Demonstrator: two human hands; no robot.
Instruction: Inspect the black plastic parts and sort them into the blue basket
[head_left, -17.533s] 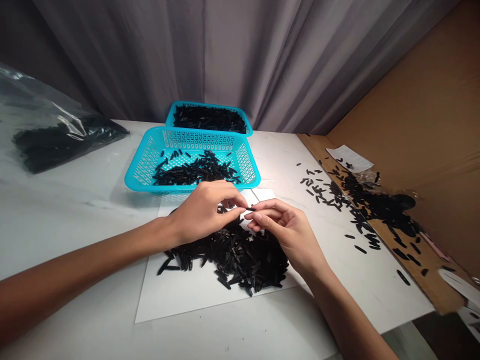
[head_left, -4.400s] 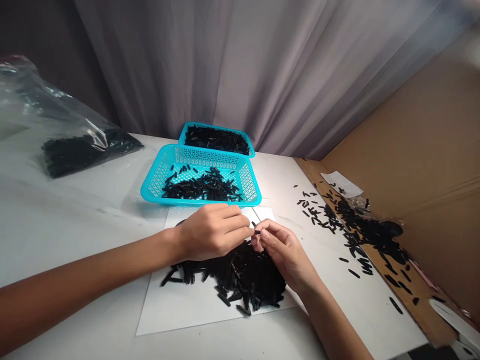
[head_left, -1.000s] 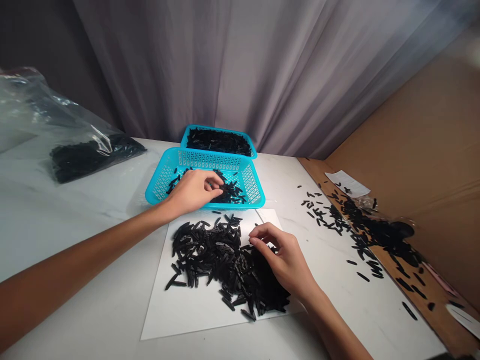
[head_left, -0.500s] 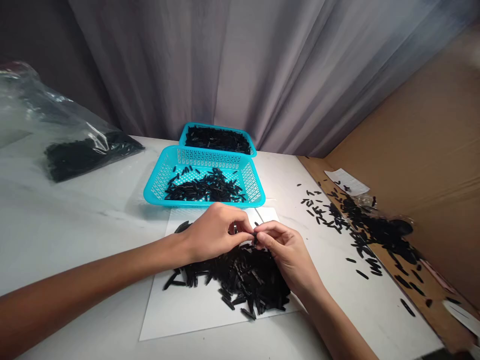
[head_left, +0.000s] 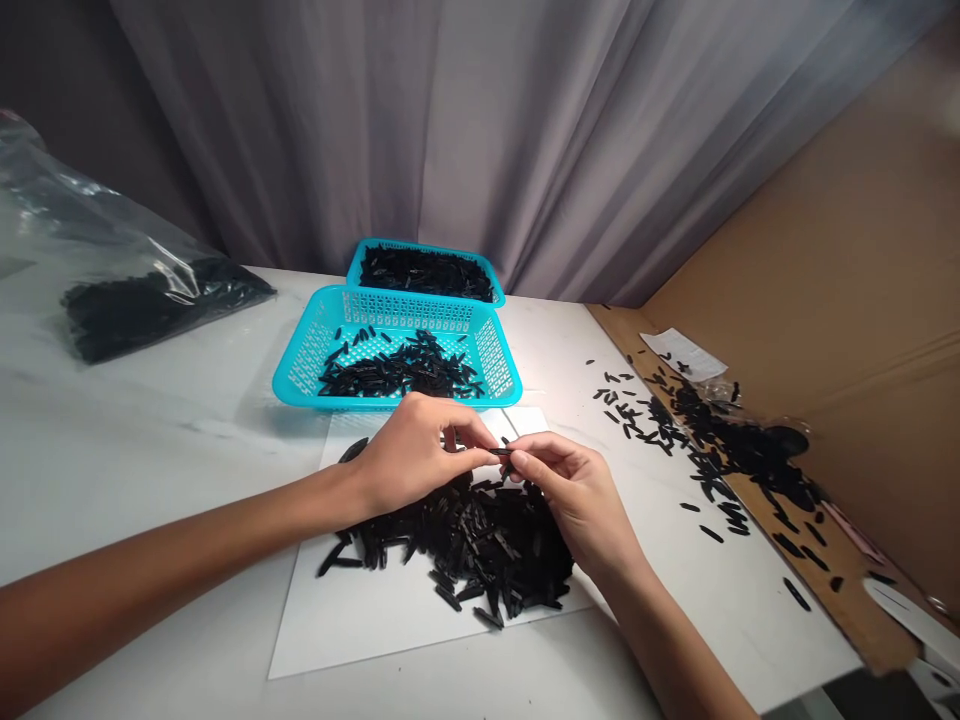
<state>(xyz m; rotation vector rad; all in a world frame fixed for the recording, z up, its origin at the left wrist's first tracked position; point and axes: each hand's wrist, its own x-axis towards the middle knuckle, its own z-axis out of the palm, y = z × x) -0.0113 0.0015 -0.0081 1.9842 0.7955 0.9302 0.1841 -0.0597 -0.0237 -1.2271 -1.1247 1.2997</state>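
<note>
Between my two hands is a small, slim black piece (head_left: 500, 451) with pointed ends. My left hand (head_left: 416, 455) pinches its left end with thumb and forefinger. The fingertips of my right hand (head_left: 570, 490) are closed on the right end. Just under that grip another dark bit shows, partly covered by the fingers. A heap of similar black pieces (head_left: 472, 545) lies below my hands on a white sheet (head_left: 300, 640); my left hand and wrist hide part of it.
Beyond the sheet stands a turquoise basket (head_left: 285, 390) with black pieces inside, and a fuller basket (head_left: 500, 296) behind it. A clear plastic bag (head_left: 150, 300) holding dark material lies left. More black pieces (head_left: 750, 450) spread rightward, near a paper slip (head_left: 686, 352) and cardboard (head_left: 840, 300).
The held black piece now lies more level and shows more between the fingertips. My hands stay close together. The whole view has shifted slightly, with objects appearing a little further left.
</note>
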